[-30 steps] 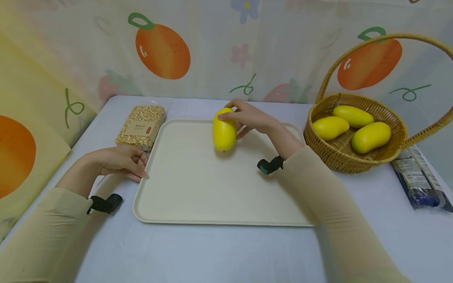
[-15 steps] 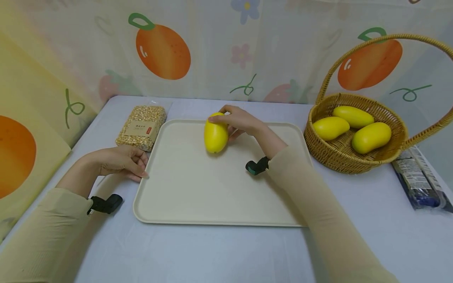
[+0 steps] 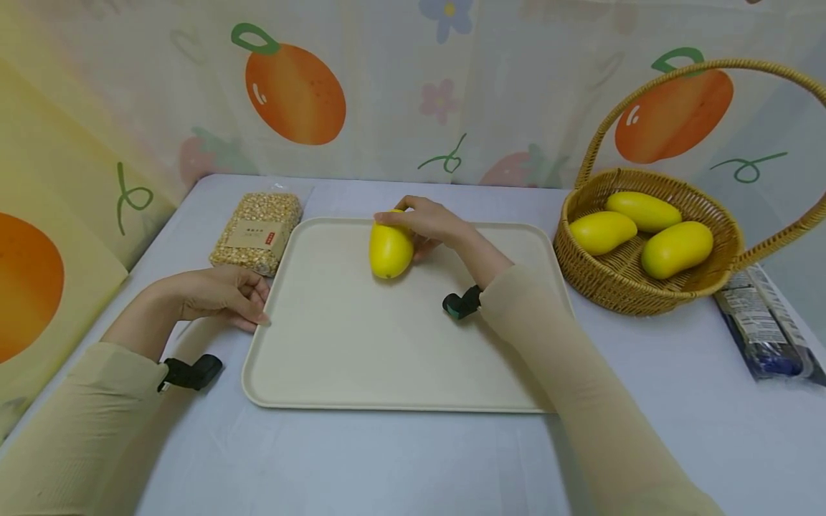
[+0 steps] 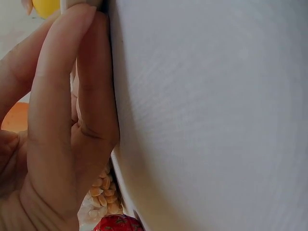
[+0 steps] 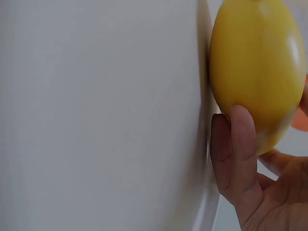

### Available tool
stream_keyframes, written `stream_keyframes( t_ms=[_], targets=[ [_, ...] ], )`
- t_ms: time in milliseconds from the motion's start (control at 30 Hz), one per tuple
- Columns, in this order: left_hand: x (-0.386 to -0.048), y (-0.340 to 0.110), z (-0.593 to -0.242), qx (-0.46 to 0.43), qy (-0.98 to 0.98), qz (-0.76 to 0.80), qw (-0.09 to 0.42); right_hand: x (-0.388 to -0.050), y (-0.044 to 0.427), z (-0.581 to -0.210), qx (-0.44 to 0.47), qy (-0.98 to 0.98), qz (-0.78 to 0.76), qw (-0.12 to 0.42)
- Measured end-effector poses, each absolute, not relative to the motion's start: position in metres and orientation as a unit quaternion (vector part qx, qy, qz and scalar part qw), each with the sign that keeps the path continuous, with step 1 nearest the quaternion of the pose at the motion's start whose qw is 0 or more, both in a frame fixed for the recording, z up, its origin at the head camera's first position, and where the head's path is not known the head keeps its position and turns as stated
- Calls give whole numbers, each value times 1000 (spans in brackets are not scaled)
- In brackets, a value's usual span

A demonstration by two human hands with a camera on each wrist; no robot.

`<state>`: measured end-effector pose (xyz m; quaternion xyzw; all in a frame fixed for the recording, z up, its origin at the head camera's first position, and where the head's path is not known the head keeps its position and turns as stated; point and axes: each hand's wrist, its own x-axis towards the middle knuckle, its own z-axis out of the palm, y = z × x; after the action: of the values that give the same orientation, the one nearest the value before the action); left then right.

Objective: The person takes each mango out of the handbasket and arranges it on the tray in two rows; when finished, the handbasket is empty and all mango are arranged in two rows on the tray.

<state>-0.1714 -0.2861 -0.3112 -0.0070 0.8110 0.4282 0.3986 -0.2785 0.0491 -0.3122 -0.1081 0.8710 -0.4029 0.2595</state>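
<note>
Mango in the right hand

I see it lying on the far half of the tray, long axis twelve-to-six. My right hand clasps it from two o'clock; my left hand, well apart toward nine, pinches the tray's rim.

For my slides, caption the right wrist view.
The right hand grips one end of a yellow fruit; pale tray at left.

The left arm is extended from the lower left, its wrist bent; the left grip is turned inward, thumb and fingers drawn into a pinch. The right arm is stretched farther forward and angled inward; the right grip is arched, its fingers and thumb bent in a hold.
</note>
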Motion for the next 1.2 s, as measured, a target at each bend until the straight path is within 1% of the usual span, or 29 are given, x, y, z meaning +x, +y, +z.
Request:
stream_keyframes(
  t_ms=[400,1200],
  targets=[
    [-171,-286,-312,-1,813,427,395,-276,45,-311,-104,866,-413,260],
    [-171,-285,-310,-3,815,424,395,-276,51,-309,-111,859,-427,260]
  ],
)
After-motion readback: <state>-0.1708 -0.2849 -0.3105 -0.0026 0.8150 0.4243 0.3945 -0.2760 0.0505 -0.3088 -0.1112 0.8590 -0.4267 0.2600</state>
